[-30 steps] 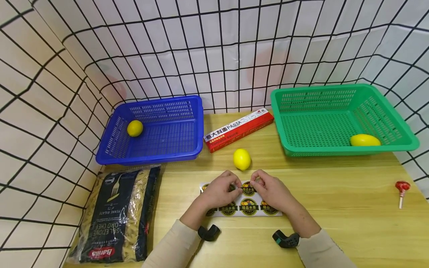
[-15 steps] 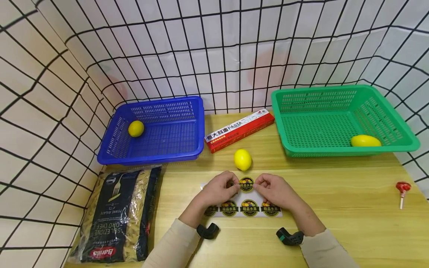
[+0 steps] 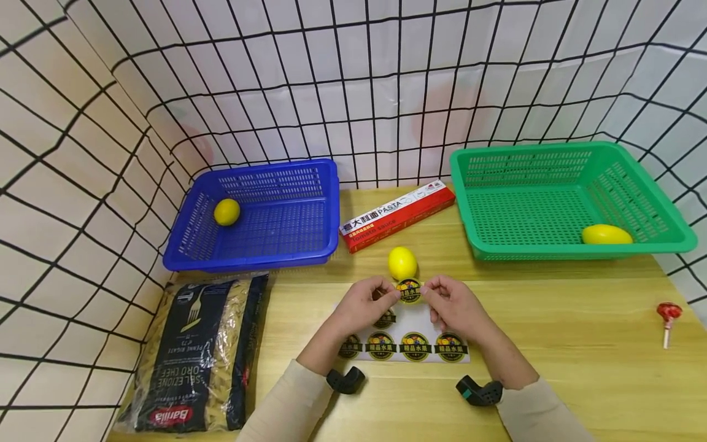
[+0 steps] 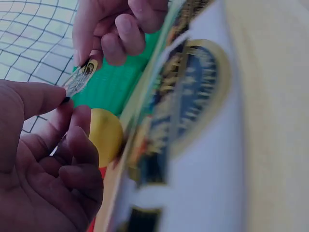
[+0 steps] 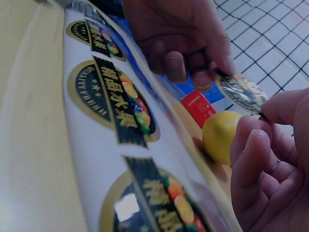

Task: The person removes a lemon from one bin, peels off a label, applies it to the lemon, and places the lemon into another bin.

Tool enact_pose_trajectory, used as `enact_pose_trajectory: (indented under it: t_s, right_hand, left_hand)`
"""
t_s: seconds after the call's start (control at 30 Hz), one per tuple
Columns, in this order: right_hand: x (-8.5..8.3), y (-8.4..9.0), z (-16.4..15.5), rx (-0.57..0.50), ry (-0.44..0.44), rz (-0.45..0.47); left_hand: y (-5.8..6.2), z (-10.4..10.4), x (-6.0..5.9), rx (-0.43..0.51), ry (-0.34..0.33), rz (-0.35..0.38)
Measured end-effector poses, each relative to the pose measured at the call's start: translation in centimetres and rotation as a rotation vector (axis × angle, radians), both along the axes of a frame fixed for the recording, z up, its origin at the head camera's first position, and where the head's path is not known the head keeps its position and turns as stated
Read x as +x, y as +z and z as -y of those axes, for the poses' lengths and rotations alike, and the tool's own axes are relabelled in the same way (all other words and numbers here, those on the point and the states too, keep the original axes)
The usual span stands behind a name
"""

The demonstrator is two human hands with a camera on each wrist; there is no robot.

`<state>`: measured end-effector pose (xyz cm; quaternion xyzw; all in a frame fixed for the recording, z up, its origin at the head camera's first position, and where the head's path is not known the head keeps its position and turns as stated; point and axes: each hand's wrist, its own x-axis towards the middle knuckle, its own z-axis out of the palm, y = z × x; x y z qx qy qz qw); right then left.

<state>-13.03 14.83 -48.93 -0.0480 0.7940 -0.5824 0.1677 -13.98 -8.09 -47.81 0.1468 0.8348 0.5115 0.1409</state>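
Both hands pinch one round sticker above the sticker sheet on the desk.

Left to right: pasta bag point(image 3: 193, 353) at the desk's 8 o'clock; blue basket point(image 3: 190, 236) at 10 o'clock with a lemon point(image 3: 226, 211) inside; left hand point(image 3: 364, 304) pinches the left edge of the round sticker point(image 3: 409, 291) between thumb and forefinger, other fingers curled; the sticker is lifted off the sticker sheet point(image 3: 411, 334), which lies flat just below the hands; loose lemon point(image 3: 402, 263) sits just past the sticker at 12 o'clock; red pasta box point(image 3: 397, 215) behind it; right hand point(image 3: 455, 307) pinches the sticker's right edge; green basket point(image 3: 497, 245) at 2 o'clock holds another lemon point(image 3: 606, 234); red lollipop point(image 3: 668, 316) at 3 o'clock.
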Motion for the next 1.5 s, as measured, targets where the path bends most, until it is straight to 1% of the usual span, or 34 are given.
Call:
enact_pose_trajectory:
  t_s: [0.17,0.3,0.37,0.47,0.53,0.63,0.83,0.97,1.1,1.23,1.4,1.5]
  right_hand:
    - [-1.0,0.6,0.4,-0.006,-0.027,-0.044]
    - [-2.4,1.1,1.0,-0.008,-0.070,-0.041]
    - [-3.1,1.4,1.3,-0.002,-0.101,-0.021]
    - [-4.1,1.6,1.8,0.009,-0.135,0.009]
    - [-4.6,1.7,2.0,0.019,-0.142,0.026]
    - [-5.3,1.6,2.1,0.025,-0.140,0.034]
    - [-6.0,1.3,2.0,0.010,-0.138,0.046]
    - [-6.1,1.2,2.0,0.016,-0.141,0.049]
    - [-6.1,1.1,2.0,0.028,-0.139,0.046]
    - [-6.1,1.0,2.1,0.034,-0.145,0.049]
    - [-6.1,0.7,2.2,0.034,-0.146,0.038]
    - [-6.0,0.5,2.3,0.049,-0.142,0.026]
  left_hand:
    - [0.9,-0.4,-1.0,0.059,0.058,0.020]
    - [1.0,-0.9,-2.5,0.139,0.106,0.071]
    - [0.9,-1.1,-3.3,0.194,0.133,0.121]
    - [0.7,-1.3,-4.3,0.261,0.192,0.204]
    - [0.7,-1.4,-4.8,0.286,0.232,0.252]
    - [0.7,-1.5,-5.3,0.298,0.271,0.280]
    - [0.5,-1.6,-5.6,0.297,0.297,0.263]
    - [0.1,-1.7,-5.6,0.285,0.310,0.217]
    - [-0.1,-1.8,-5.5,0.268,0.310,0.174]
    - [-0.1,-1.8,-5.5,0.265,0.318,0.181]
    - [-0.1,-2.0,-5.6,0.251,0.348,0.199]
    - [-0.3,-2.0,-5.6,0.263,0.349,0.196]
